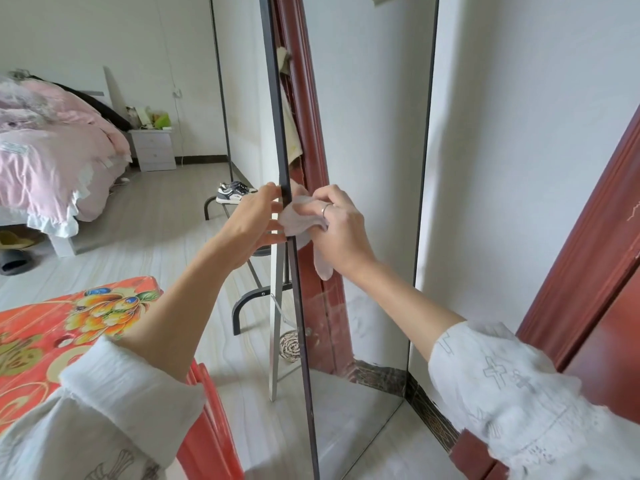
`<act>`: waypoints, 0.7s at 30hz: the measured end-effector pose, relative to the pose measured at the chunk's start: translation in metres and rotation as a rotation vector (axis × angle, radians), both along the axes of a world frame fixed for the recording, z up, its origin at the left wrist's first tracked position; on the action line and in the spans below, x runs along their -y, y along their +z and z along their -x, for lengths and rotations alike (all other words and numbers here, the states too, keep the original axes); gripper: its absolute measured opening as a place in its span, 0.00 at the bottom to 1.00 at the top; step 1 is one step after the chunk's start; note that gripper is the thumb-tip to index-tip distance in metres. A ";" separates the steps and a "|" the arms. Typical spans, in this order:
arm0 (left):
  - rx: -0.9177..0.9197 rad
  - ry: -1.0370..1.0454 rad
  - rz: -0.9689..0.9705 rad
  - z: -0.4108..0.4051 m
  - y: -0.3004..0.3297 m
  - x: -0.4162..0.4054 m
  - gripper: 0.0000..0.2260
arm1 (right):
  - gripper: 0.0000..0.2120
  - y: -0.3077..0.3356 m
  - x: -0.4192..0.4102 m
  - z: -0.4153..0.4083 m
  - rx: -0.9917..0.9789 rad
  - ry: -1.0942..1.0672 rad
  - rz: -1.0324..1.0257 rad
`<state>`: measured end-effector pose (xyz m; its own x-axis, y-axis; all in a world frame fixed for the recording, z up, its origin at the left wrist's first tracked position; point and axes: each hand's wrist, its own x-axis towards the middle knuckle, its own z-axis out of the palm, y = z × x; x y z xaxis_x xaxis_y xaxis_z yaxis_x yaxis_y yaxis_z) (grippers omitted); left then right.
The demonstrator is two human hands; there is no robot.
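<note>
A white cloth (298,216) sits bunched against the black frame (277,98) of a tall standing mirror (363,133), about halfway up its left edge. The right hand (343,230) grips it, fingers curled over the wad, with a plain ring (325,210) on one of them. A loose tail of the cloth hangs below the palm. The left hand (254,220) holds the same frame from the other side, thumb on top and fingers reaching to the bar. Their tips are hidden behind it, so how far they wrap round cannot be made out. No writing can be read anywhere. The right sleeve (519,386) carries faint grey printed crosses, and the left sleeve (121,393) has a grey drawing cut off by the bottom edge. A small white label on the pink bedding of the bed (52,150) is too blurred to read, and so is the marking on the sneakers (233,192), which rest on a low dark rack behind the left hand. The mirror's top runs out of view, and its glass shows only the wall, a dark red door frame and the floor. A red stool (69,323) with a flower print stands at lower left, partly covered by the left arm. A white nightstand (154,150) stands by the far wall, the things on it too small to name.
</note>
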<state>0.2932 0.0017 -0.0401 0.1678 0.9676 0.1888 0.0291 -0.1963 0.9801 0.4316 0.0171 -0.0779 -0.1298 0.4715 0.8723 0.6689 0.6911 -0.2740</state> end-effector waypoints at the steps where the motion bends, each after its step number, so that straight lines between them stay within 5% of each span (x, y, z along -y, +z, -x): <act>1: -0.006 0.003 -0.013 0.000 -0.002 -0.001 0.18 | 0.14 -0.007 0.003 -0.001 0.017 0.006 0.003; 21: -0.105 0.105 -0.029 -0.008 -0.024 0.001 0.14 | 0.17 -0.116 0.026 -0.034 0.361 0.072 0.527</act>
